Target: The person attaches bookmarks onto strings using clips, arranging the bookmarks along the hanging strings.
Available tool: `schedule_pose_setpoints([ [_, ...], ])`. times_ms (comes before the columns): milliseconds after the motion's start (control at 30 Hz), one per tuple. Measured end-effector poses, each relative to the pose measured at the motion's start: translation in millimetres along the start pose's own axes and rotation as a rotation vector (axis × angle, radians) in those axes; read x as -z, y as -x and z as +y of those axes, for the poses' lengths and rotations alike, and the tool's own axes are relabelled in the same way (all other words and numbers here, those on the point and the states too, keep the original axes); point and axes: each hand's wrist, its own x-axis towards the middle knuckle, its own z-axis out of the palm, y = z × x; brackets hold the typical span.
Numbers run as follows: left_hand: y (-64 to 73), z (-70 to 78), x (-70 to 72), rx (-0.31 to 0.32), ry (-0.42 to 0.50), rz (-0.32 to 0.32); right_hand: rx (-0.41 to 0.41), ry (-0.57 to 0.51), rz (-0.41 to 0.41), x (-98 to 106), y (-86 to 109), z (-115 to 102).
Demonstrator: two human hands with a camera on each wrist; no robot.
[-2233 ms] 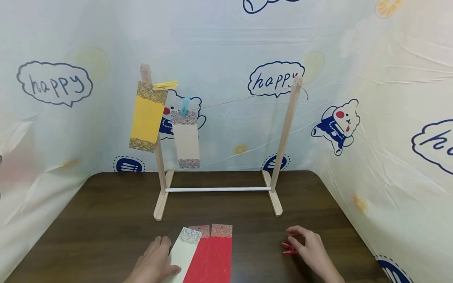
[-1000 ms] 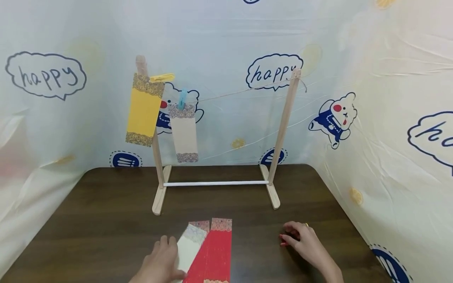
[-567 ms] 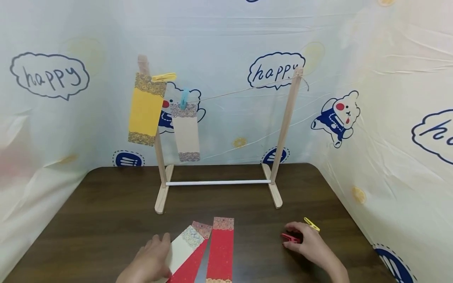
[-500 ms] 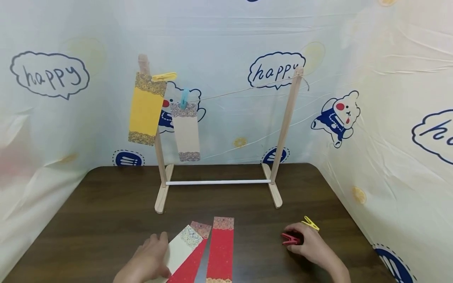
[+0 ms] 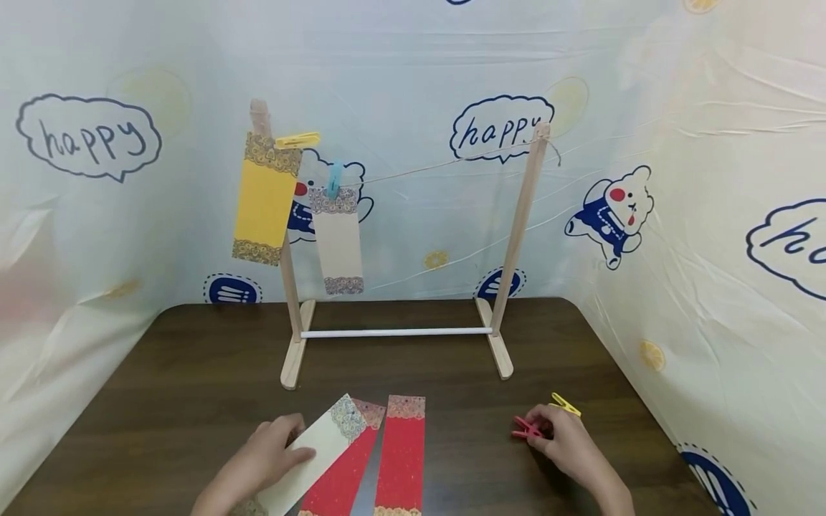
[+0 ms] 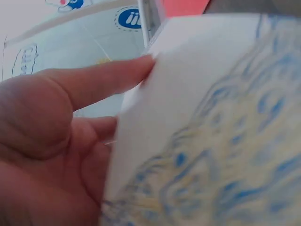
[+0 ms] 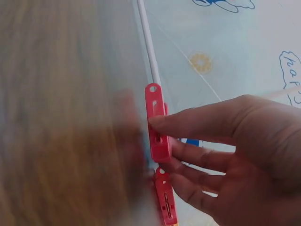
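My left hand (image 5: 261,455) pinches the long edge of a white card (image 5: 320,450) between thumb and fingers. Patterned bands border the card, and in the left wrist view its blue-and-yellow end fills the right side. Part of a red card (image 5: 340,479) shows from under it. A second red card (image 5: 400,459) lies just to the right. On the right, my right hand (image 5: 571,444) pinches a red clothespin (image 7: 157,127) between thumb and fingers. Another red clothespin (image 7: 165,197) is close by its lower fingers. A yellow clothespin (image 5: 565,405) lies behind that hand, partly hidden by it.
Farther back stands a wooden frame (image 5: 521,229) with a white crossbar (image 5: 396,333) and a string (image 5: 413,172). A yellow card (image 5: 266,204) hangs there by a yellow clothespin (image 5: 298,140), and a pale card (image 5: 338,240) by a blue clothespin (image 5: 334,179). A printed curtain surrounds the table (image 5: 193,380).
My left hand has turned and taken the white card's edge, raising it off the red card and shifting it slightly. My right fingers have closed on the red clothespin, which has turned a little.
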Motion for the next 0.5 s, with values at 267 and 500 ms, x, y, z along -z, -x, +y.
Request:
schedule_pose_setpoints([
  [267, -7.4, -7.6, 7.7, -0.072, 0.362, -0.045, -0.077, -0.103, 0.166, -0.9, -1.9, -6.0],
  [500, -10.5, -10.6, 3.4, -0.067, 0.595, -0.059, -0.095, -0.157, 0.211, -3.6, -1.6, -6.7],
])
